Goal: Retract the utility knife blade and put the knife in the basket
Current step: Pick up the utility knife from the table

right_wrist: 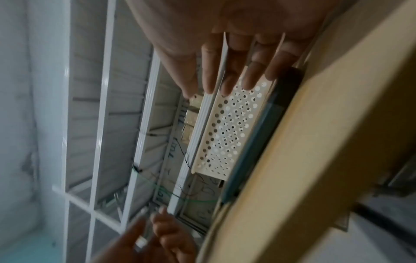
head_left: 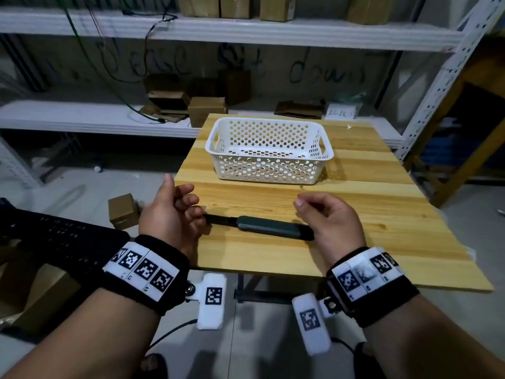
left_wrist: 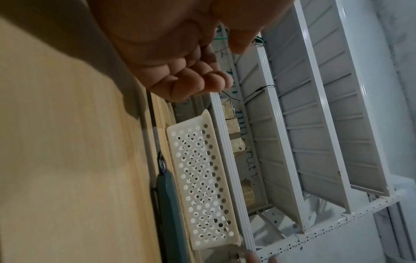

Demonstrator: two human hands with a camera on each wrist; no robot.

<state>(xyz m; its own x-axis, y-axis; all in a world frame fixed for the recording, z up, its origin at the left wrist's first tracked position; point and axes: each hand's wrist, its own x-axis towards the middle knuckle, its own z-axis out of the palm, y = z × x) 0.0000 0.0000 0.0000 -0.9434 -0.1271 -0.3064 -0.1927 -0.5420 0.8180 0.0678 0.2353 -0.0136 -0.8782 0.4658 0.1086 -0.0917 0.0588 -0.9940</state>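
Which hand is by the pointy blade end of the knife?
The left hand. The utility knife's thin dark blade points toward it, while the right hand sits at the thick handle end.

Dim, cool indoor light. In the head view, the wooden table (head_left: 355,214) is the brightest area, and soft shadows lie under both hands; shelving behind is murky and slightly soft. Straight lines bow toward the edges from wide-angle distortion. Both wrist views are tilted, grainy and blurred, with pale glare on the metal shelving (left_wrist: 351,89).
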